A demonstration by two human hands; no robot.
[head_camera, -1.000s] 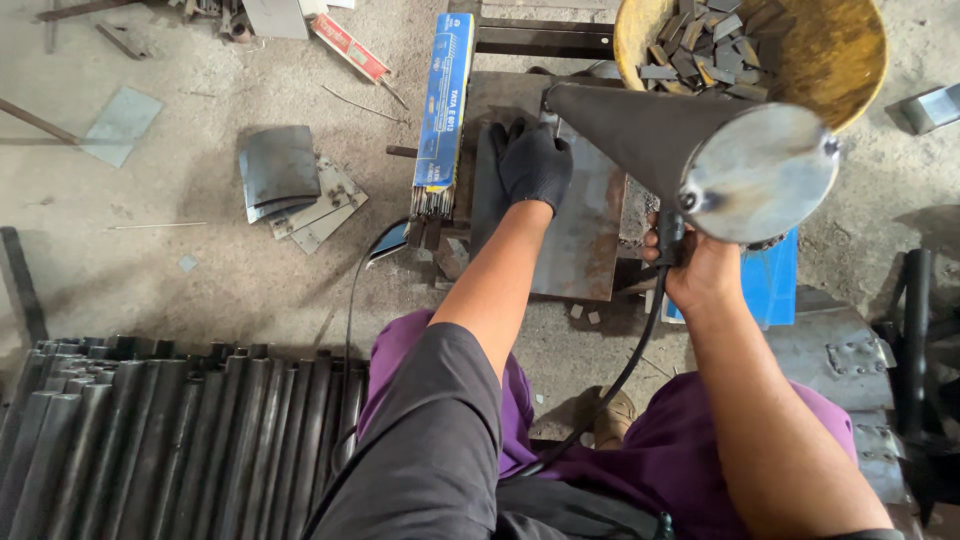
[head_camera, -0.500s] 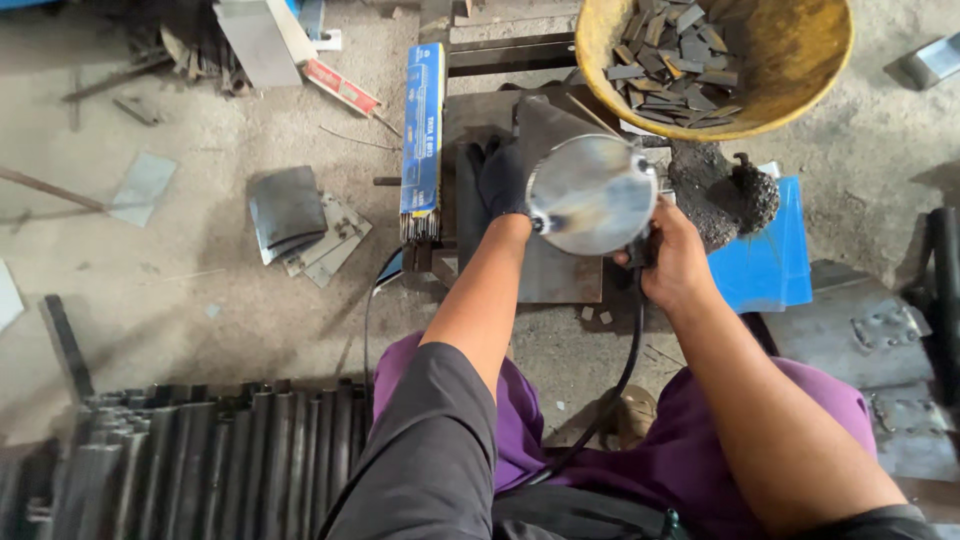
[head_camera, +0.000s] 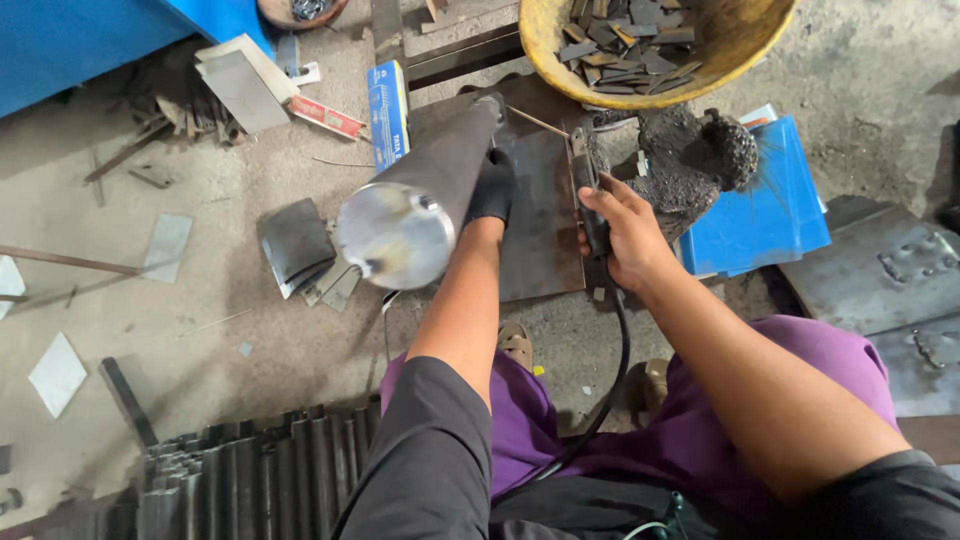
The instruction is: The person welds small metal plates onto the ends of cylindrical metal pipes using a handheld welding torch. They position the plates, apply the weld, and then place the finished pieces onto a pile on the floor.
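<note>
My left hand (head_camera: 492,188), in a black glove, grips a dark metal cone (head_camera: 425,185) near its narrow end; the cone's wide shiny capped end points up toward the camera, tilted to the left. The cone's tip rests near the far edge of a dark steel plate (head_camera: 540,225) on the floor. My right hand (head_camera: 628,232), bare, is closed around a black welding electrode holder (head_camera: 590,195) with a thin rod pointing toward the cone's tip. A black cable (head_camera: 618,360) runs from the holder back past my knees.
A yellow basin (head_camera: 690,85) of small metal pieces stands beyond the plate. A blue board (head_camera: 765,205) and a slag lump (head_camera: 700,150) lie to the right. A blue box (head_camera: 388,105), scrap plates (head_camera: 295,245) and dark steel bars (head_camera: 250,480) lie left and near.
The cone has swung from the right side across to the left, its shiny wide end now left of my gloved hand. The view shifted, and my right hand sits lower on the plate.
</note>
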